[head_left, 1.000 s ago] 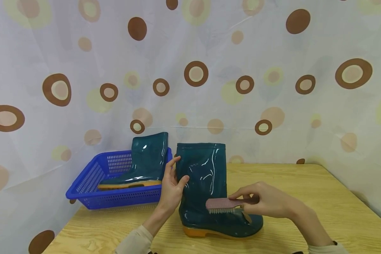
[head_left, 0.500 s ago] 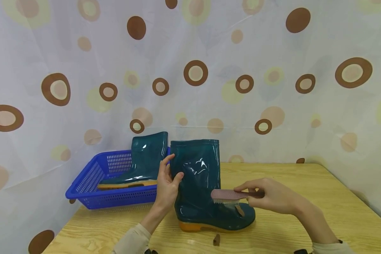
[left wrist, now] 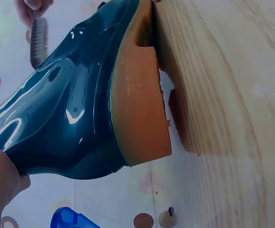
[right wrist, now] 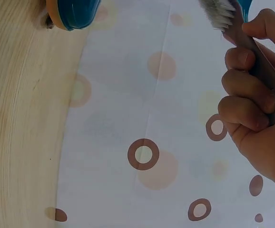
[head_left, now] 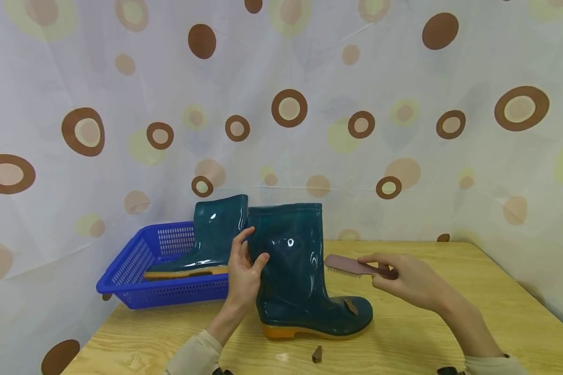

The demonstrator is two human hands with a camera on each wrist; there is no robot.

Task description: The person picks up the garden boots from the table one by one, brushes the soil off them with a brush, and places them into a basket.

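A glossy dark green rubber boot (head_left: 291, 260) with an orange sole stands upright in the middle of the head view, toe pointing right. My left hand (head_left: 244, 271) grips its shaft from the left, thumb on the near side. In the left wrist view the orange heel (left wrist: 140, 109) shows close over the wooden surface. My right hand (head_left: 410, 281) holds a pinkish-brown scrub brush (head_left: 347, 264) by the handle, fingers curled round it. The pale bristles (right wrist: 217, 14) face down, right of the shaft and apart from it. A brown flake (head_left: 351, 306) sticks to the boot's toe.
A blue perforated basket (head_left: 178, 291) stands at the left with a second green boot (head_left: 218, 234) in it. Another small brown piece (head_left: 317, 354) lies on the wooden table (head_left: 427, 338) before the boot. A dotted curtain (head_left: 286, 156) hangs behind.
The brush has risen from over the boot's instep and moved right, away from the shaft. My left hand and the boot have shifted a little left. A brown piece now shows on the table.
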